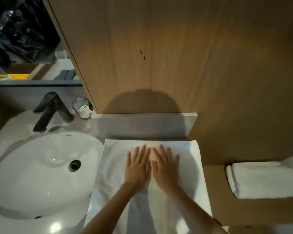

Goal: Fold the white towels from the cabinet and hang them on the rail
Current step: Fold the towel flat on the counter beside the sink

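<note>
A white towel (113,169) lies spread flat on the counter to the right of the sink, reaching from the backsplash to the near edge. My left hand (138,168) and my right hand (166,168) press flat on its middle, side by side, fingers straight and pointing away from me. A second white towel (260,179), folded into a thick block, rests on a wooden shelf at the right. No rail is in view.
A white oval sink (41,174) fills the left, with a dark faucet (49,110) behind it and a glass cup (82,108) beside the faucet. A wooden cabinet panel (176,56) rises behind the counter. A mirror (24,39) sits at the upper left.
</note>
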{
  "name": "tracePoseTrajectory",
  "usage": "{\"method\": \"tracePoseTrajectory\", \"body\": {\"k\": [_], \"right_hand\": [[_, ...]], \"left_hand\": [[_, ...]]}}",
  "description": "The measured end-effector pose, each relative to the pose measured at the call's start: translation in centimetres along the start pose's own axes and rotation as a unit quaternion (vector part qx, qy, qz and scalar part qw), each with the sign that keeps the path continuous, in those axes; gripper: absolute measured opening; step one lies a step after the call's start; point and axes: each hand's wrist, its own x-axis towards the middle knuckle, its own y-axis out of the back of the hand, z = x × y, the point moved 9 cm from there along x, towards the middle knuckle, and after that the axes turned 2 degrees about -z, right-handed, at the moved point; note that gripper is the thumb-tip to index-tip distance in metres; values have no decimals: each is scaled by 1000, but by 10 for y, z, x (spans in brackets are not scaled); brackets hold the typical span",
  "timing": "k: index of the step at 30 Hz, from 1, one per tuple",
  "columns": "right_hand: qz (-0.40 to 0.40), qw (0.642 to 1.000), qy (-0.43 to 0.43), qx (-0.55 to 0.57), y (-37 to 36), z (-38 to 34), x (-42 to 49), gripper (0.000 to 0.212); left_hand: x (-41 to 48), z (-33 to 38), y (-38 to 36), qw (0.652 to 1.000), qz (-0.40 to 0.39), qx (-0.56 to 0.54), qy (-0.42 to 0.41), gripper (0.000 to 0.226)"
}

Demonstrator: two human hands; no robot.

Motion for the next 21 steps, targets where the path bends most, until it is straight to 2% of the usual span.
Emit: {"method": "tracePoseTrajectory", "body": {"k": [4,8,11,15,18,21], "right_hand": [[-9,997,15,-79,1,32,-4,56],[-27,996,-79,-35,19,85,1,59],[-49,995,-79,23,24,109,-3,60],[-53,996,-74,6,28,111,-3,58],[5,996,-69,-52,39,92,-3,59],[51,998,-14,-21,41,41,-18,56]], "left_hand": [[-5,-22,5,1000,7,20,-8,53],[-9,-50,18,998,30,19,43,55],[-11,-60,20,996,28,31,80,59],[-8,-59,19,995,-4,17,98,67],[-6,-53,27,996,-13,-1,90,75],[-25,-22,32,999,8,-23,46,74]]}}
